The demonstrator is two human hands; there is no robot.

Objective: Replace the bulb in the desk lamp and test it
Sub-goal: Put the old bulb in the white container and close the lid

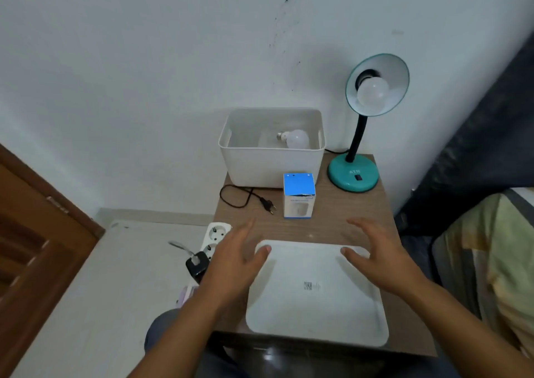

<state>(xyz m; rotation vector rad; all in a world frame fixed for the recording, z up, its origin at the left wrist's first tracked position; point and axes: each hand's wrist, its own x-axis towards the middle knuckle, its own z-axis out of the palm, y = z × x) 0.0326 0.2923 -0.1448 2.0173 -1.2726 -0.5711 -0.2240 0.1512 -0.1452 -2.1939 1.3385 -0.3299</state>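
A teal desk lamp (353, 175) stands at the table's far right corner, its shade tipped toward me with a white bulb (372, 93) screwed in. Another white bulb (294, 138) lies inside the white bin (271, 163). A blue and white bulb box (299, 196) stands in front of the bin. The lamp's black plug (268, 205) lies loose on the table, unplugged. My left hand (239, 259) and my right hand (375, 254) hover open, fingers spread, over the far corners of a white tray (315, 305), thumbs touching its rim.
The small wooden table (332, 227) stands against a white wall. A white power strip (215, 237) with a black adapter (197, 265) plugged in lies on the floor at the left. A brown door sits far left, bedding at the right.
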